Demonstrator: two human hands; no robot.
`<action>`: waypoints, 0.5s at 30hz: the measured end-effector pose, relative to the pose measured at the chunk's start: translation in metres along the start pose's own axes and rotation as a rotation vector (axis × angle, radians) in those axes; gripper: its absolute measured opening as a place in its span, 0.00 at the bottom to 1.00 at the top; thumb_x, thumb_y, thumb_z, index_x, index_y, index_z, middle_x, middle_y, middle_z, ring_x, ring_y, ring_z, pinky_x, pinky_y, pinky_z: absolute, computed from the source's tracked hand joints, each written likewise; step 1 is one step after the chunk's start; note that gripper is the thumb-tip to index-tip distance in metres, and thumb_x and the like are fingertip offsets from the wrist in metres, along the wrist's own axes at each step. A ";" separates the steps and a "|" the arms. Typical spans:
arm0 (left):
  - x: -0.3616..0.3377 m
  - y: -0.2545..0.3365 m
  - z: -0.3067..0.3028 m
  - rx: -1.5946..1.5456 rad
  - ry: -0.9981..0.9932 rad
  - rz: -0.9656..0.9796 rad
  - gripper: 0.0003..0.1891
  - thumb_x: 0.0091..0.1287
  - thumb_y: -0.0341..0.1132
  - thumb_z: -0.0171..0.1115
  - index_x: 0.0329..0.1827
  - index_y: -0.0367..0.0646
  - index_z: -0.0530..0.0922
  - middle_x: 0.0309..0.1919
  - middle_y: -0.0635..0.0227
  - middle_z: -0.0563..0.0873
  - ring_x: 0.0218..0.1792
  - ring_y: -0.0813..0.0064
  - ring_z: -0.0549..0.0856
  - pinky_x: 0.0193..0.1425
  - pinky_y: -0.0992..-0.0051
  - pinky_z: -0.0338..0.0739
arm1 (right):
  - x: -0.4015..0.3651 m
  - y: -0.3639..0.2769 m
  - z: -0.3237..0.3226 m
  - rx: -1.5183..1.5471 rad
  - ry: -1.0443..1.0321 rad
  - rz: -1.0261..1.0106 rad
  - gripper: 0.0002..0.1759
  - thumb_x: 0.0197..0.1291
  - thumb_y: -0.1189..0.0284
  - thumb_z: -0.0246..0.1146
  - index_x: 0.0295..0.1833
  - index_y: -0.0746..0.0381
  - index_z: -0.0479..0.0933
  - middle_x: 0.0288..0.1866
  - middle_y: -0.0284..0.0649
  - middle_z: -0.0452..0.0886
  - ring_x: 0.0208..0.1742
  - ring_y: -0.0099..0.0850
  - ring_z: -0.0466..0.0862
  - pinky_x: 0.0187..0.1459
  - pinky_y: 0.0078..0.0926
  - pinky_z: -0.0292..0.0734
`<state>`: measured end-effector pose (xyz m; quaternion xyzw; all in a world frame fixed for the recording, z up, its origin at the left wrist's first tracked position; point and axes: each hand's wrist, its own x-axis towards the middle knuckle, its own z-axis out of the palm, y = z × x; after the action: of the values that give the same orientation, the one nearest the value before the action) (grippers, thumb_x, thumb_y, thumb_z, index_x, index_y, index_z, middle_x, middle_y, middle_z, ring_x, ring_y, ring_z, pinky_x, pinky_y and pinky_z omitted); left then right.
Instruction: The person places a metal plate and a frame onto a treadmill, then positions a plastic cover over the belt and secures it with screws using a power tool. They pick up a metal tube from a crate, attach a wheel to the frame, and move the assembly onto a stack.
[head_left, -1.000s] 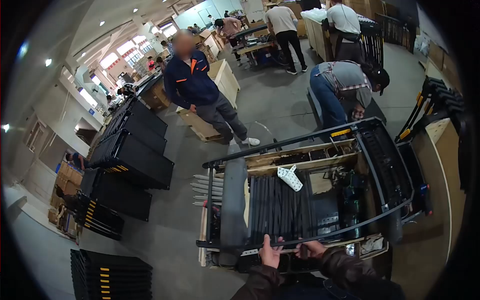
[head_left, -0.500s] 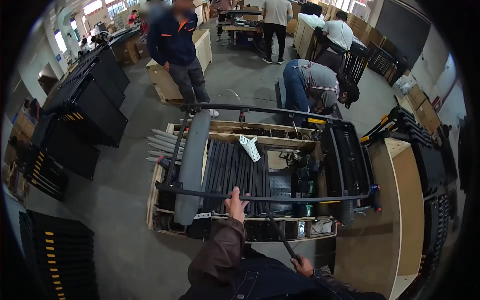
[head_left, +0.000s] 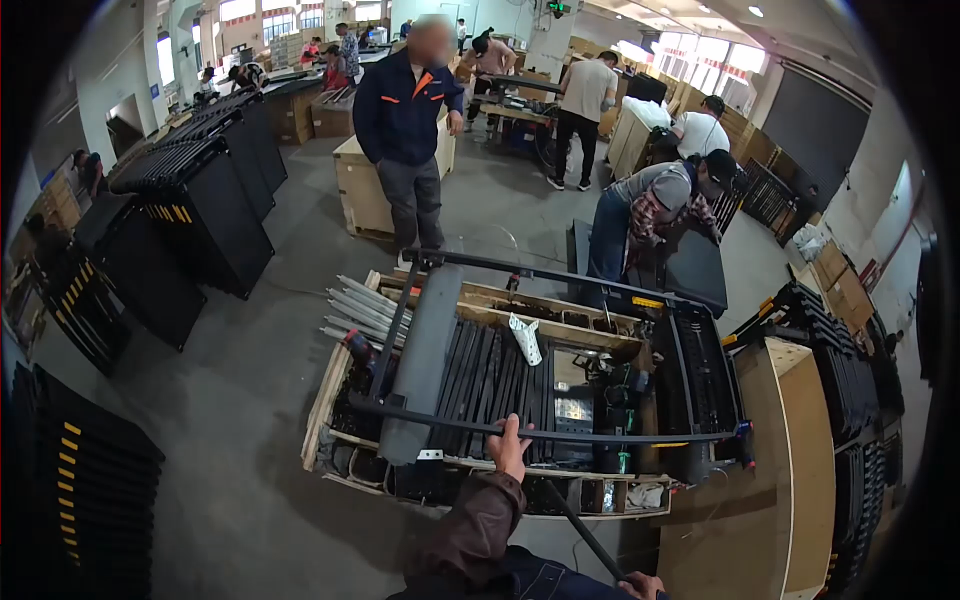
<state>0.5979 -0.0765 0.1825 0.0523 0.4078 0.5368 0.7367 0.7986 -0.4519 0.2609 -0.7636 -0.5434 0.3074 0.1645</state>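
A rectangular black metal frame (head_left: 590, 435) lies across a wooden crate (head_left: 318, 425) in front of me. My left hand (head_left: 510, 449) grips its near bar around the middle, fingers over the top. Low at the right, my right hand (head_left: 642, 586) is closed around the lower end of a black bar (head_left: 585, 533), which slants up and left toward the crate's near edge. Below the frame, long black strips (head_left: 490, 375) lie side by side in the crate. A grey padded roll (head_left: 422, 365) rests along the left, and a white perforated piece (head_left: 525, 340) sits on the strips.
Silver tubes (head_left: 365, 305) stick out at the crate's left. A large wooden box (head_left: 790, 450) stands close on the right. Stacked black panels (head_left: 215, 215) line the left side. A person in a navy jacket (head_left: 405, 110) stands beyond the crate; another in plaid (head_left: 650, 215) bends over a black panel (head_left: 695, 265).
My view has tilted up, so the crate sits lower. Both my hands keep their grips. The person in plaid has risen somewhat, and the person in navy now holds one forearm raised.
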 end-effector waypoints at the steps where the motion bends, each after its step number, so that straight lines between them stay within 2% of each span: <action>1: -0.001 -0.001 -0.003 -0.015 -0.035 0.023 0.19 0.73 0.44 0.69 0.56 0.46 0.71 0.50 0.66 0.80 0.52 0.58 0.88 0.62 0.51 0.82 | 0.001 -0.004 0.002 0.038 0.022 0.015 0.20 0.69 0.56 0.65 0.45 0.64 0.78 0.25 0.47 0.83 0.25 0.41 0.86 0.26 0.39 0.78; 6: -0.009 0.006 -0.016 0.174 -0.085 0.078 0.24 0.73 0.46 0.70 0.62 0.43 0.70 0.53 0.63 0.81 0.54 0.60 0.86 0.60 0.55 0.84 | 0.024 -0.005 0.007 0.249 0.123 0.057 0.19 0.69 0.57 0.64 0.45 0.64 0.78 0.24 0.46 0.82 0.24 0.39 0.85 0.25 0.38 0.77; 9: -0.013 0.003 -0.026 0.308 -0.098 0.056 0.27 0.73 0.46 0.70 0.65 0.42 0.69 0.54 0.62 0.81 0.52 0.65 0.86 0.54 0.59 0.85 | 0.031 0.002 0.005 0.388 0.167 0.085 0.18 0.70 0.58 0.64 0.45 0.64 0.78 0.24 0.46 0.82 0.24 0.38 0.85 0.24 0.37 0.77; 11: -0.017 -0.005 -0.032 0.333 -0.089 0.075 0.24 0.74 0.46 0.68 0.64 0.43 0.70 0.52 0.63 0.82 0.50 0.66 0.86 0.53 0.61 0.85 | 0.029 0.011 0.004 0.485 0.185 0.112 0.18 0.70 0.58 0.64 0.44 0.64 0.77 0.24 0.45 0.82 0.23 0.38 0.84 0.24 0.36 0.76; 15: -0.038 -0.042 -0.045 0.371 -0.049 -0.095 0.17 0.77 0.42 0.63 0.61 0.44 0.74 0.48 0.64 0.85 0.48 0.66 0.87 0.52 0.62 0.85 | 0.022 0.032 -0.009 0.677 0.200 0.174 0.17 0.70 0.59 0.63 0.44 0.64 0.77 0.24 0.45 0.82 0.22 0.37 0.84 0.23 0.35 0.76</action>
<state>0.5961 -0.1415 0.1516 0.1810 0.4838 0.4158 0.7485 0.8329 -0.4422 0.2426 -0.7355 -0.3252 0.4067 0.4334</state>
